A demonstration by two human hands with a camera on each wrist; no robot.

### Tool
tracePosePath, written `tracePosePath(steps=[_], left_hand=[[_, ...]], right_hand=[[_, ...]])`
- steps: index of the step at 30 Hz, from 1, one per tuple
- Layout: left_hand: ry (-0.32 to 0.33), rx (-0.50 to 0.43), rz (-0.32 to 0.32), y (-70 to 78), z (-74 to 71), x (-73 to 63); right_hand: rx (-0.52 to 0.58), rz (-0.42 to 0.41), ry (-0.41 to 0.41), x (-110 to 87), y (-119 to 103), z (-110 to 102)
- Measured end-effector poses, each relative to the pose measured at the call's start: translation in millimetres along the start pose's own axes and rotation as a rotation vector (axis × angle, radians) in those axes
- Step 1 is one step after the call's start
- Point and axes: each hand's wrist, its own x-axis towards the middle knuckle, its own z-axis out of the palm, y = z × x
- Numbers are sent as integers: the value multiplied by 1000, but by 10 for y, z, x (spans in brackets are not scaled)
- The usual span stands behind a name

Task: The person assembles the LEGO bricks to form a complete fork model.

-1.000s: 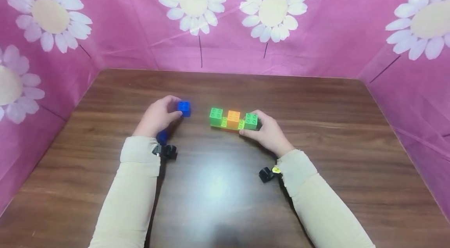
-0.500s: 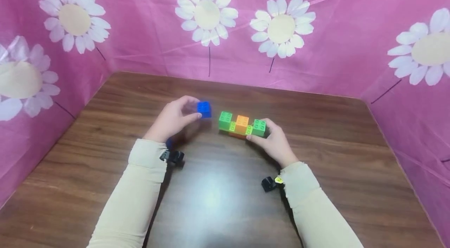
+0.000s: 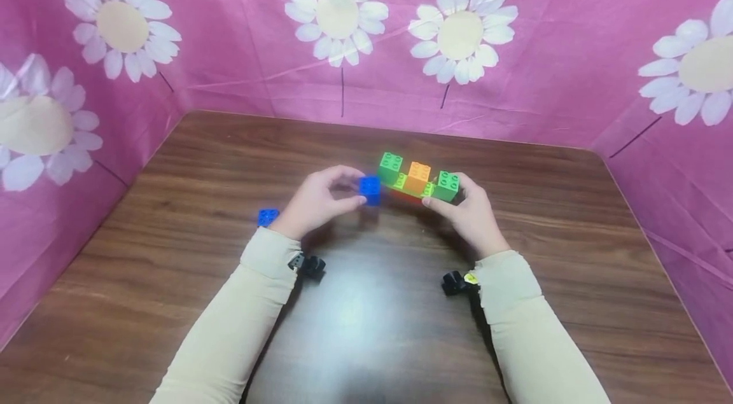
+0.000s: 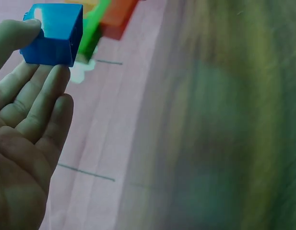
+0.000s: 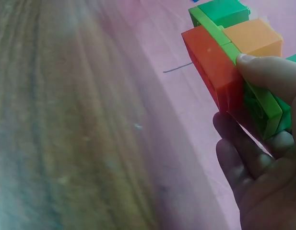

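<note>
My left hand [image 3: 321,200] pinches a blue toy brick [image 3: 369,190] between thumb and fingers; the left wrist view shows the thumb on one face of this blue brick [image 4: 54,33] and fingertips under it. My right hand [image 3: 472,213] grips the right end of a built block assembly [image 3: 417,188]. That piece has a green brick [image 3: 390,167] at its left end, an orange brick [image 3: 418,176] in the middle, and another green brick [image 3: 446,185] at the right, on a light green strip. Beneath the strip sits a red brick [image 5: 215,67]. The held blue brick is close to the assembly's left end.
A second blue brick [image 3: 267,217] lies on the brown wooden table [image 3: 172,277], just left of the left wrist. Small black cameras [image 3: 312,267] are strapped at both wrists. A pink cloth [image 3: 240,28] with white daisies stands around the back and sides.
My left hand has carried the blue brick rightward, closing on the assembly. My right hand has lifted the assembly and shifted it right. The second blue brick now shows more fully.
</note>
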Motion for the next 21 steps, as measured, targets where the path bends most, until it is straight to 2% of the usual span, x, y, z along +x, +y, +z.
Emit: tracePosePath(steps=[9, 16, 21], left_hand=[[-133, 18, -15, -65, 172, 39], [-311, 2, -112, -98, 331, 39], [-355, 8, -135, -135, 394, 41]], right_hand=[[6, -48, 11, -57, -155, -153], [-10, -69, -17, -137, -352, -188], [18, -59, -56, -205, -488, -167]])
